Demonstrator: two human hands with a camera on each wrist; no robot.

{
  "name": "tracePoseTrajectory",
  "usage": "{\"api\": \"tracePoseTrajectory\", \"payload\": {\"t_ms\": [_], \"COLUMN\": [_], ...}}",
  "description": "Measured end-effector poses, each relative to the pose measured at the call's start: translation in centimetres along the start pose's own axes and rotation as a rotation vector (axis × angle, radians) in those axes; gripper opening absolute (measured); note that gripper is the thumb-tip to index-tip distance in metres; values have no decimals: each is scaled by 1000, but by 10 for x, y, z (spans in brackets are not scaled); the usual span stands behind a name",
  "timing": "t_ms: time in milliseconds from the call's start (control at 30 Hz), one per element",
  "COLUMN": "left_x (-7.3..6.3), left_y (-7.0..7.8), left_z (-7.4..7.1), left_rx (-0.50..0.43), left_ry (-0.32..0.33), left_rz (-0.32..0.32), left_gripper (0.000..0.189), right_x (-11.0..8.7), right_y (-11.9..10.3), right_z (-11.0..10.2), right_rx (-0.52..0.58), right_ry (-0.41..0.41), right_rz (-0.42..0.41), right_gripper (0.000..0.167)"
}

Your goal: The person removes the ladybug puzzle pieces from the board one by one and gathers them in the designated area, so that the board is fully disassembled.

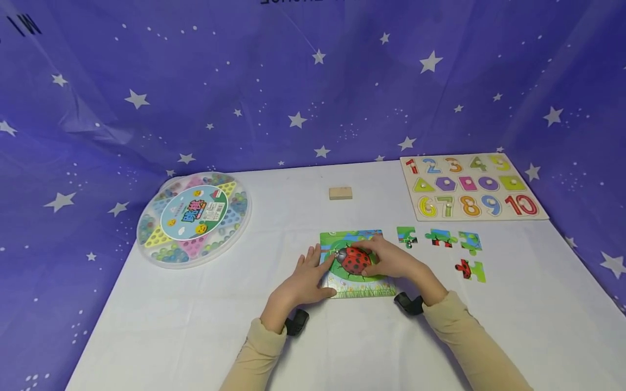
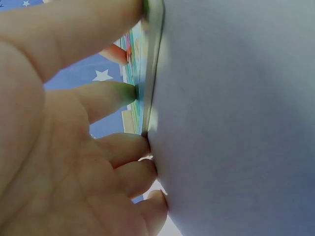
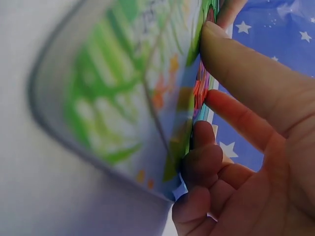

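A square ladybug jigsaw puzzle (image 1: pixel 362 289) lies flat on the white table, its red, black-spotted beetle on a green ground. My left hand (image 1: pixel 304 281) rests at its left side with fingers spread; the index fingertip touches the picture by the beetle's head, and the thumb lies at the lower left corner. From the right, my right hand (image 1: pixel 392 260) reaches over the puzzle, its thumb and index fingertips apart on the beetle's body. The right wrist view shows this thumb (image 3: pixel 241 64) against the picture, with the other fingers bent near the surface. The right hand covers the puzzle's right side.
Several loose jigsaw pieces (image 1: pixel 441 238) lie right of the puzzle, one with red beetle parts (image 1: pixel 470 270). A small wooden block (image 1: pixel 340 193) sits behind. A number and shape board (image 1: pixel 474 187) lies back right, a round marble game case (image 1: pixel 194 220) at left. A starry purple cloth (image 1: pixel 274 81) hangs behind.
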State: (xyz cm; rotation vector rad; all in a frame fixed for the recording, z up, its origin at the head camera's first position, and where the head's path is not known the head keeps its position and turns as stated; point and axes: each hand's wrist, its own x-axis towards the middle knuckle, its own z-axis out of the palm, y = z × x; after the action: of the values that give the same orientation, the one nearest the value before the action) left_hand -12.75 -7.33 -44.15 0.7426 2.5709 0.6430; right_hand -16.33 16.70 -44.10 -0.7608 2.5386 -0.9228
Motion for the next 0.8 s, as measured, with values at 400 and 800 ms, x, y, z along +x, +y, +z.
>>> {"api": "tracePoseTrajectory", "payload": {"t_ms": [400,800], "left_x": [-1,0], "left_y": [0,1], "left_z": [0,-1], "left_rx": [-2,8], "left_ry": [-2,2], "left_rz": [5,12], "left_gripper": [74,74], "right_x": [-4,-6], "right_y": [-6,-16], "right_z": [6,10], "right_rx": [-2,-22], "right_ry": [65,100], "right_rz": [48,36], "right_gripper": [65,69]}}
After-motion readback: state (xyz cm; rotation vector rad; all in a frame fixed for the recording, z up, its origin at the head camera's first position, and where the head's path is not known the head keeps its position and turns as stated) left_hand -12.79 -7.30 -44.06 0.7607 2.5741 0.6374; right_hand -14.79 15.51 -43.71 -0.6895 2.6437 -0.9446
